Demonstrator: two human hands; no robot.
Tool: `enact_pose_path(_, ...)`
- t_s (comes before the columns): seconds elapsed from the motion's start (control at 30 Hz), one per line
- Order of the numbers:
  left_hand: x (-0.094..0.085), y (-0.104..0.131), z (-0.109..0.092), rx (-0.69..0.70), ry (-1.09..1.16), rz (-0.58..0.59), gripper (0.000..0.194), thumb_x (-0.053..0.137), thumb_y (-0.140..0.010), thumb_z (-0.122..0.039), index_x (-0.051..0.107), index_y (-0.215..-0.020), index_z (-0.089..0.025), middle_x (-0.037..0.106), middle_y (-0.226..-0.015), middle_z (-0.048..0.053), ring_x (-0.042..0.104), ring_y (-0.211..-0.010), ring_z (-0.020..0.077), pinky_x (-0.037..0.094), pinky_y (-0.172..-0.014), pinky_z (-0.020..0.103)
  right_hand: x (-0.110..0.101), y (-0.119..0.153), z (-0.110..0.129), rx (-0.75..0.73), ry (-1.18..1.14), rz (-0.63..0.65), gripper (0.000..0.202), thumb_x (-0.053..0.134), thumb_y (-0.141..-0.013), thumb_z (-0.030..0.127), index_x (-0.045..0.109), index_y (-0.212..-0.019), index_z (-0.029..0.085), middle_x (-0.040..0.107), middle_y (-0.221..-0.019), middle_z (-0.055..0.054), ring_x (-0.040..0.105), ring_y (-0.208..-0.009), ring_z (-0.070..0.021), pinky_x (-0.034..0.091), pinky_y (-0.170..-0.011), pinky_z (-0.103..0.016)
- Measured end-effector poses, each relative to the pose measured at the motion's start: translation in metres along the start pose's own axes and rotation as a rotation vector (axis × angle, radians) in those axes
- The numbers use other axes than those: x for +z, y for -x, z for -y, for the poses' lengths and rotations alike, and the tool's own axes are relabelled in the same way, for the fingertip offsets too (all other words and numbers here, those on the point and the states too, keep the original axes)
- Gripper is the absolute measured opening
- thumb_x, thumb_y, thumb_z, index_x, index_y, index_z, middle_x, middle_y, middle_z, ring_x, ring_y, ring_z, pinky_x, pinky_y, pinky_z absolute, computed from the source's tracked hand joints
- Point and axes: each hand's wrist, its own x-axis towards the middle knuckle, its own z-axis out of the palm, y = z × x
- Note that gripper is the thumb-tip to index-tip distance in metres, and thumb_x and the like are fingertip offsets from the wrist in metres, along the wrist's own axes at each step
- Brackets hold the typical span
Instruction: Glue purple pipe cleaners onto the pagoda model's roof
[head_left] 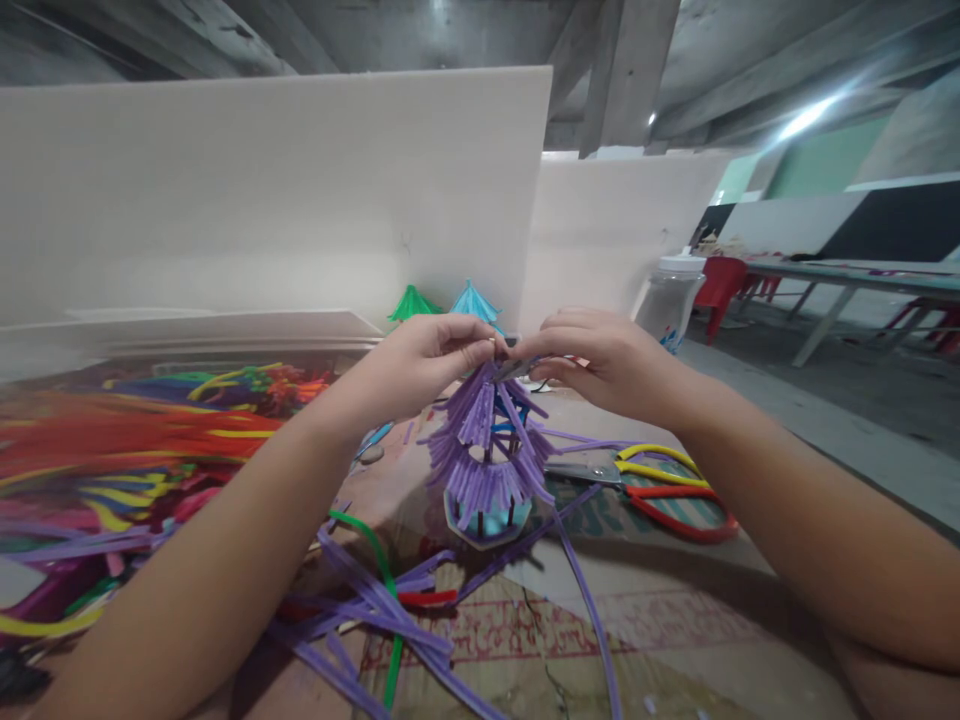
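Observation:
A small purple pagoda model [487, 470] stands upright in the middle, with tiered roofs of fuzzy strips, dark posts and a pale blue octagonal base. At its peak my left hand [442, 355] is closed, thumb and forefinger pinched on the top of the roof. My right hand [600, 360] meets it there, fingers bent together around a small greyish metal-looking thing [516, 368], mostly covered by the fingers; I cannot make out its kind. Open scissors [652, 485] with yellow and red handles lie right of the model. Loose purple strips [397, 610] spread over the near tabletop.
Piled colored strips [150, 440] fill the left side. Behind the model are a green roof [414, 302] and a light blue roof [470, 300]. A clear white-lidded bottle [671, 300] stands back right. White panels [262, 200] rise behind the table; a red chair [721, 290] is beyond.

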Motion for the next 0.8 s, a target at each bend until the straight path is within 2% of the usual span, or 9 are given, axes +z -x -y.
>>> enact_pose_path(0.37,-0.0013,0.0014,-0.0035,-0.023,-0.033,-0.008,0.023,0.057,-0.095,-0.034,0.07,-0.096,-0.015,0.074,-0.095,0.006,0.066,-0.086,0.0159,0.051,-0.08,0.028,-0.0037,-0.0001,0.001,0.055,-0.05,-0.013,0.018,0.055,-0.097,0.02,0.069,-0.108,0.019,0.073,-0.091,-0.006,0.062,-0.08,-0.0173,0.043,-0.072,-0.03)
enact_pose_path(0.8,-0.0024,0.0006,-0.0018,-0.015,-0.016,0.005,0.024,0.058,-0.095,-0.036,0.07,-0.097,-0.015,0.074,-0.098,0.006,0.066,-0.09,0.0169,0.051,-0.081,0.027,-0.0031,0.0006,0.0,0.021,-0.067,0.032,0.018,0.055,-0.098,0.023,0.069,-0.109,0.018,0.072,-0.089,-0.007,0.062,-0.08,-0.0176,0.042,-0.072,-0.029)
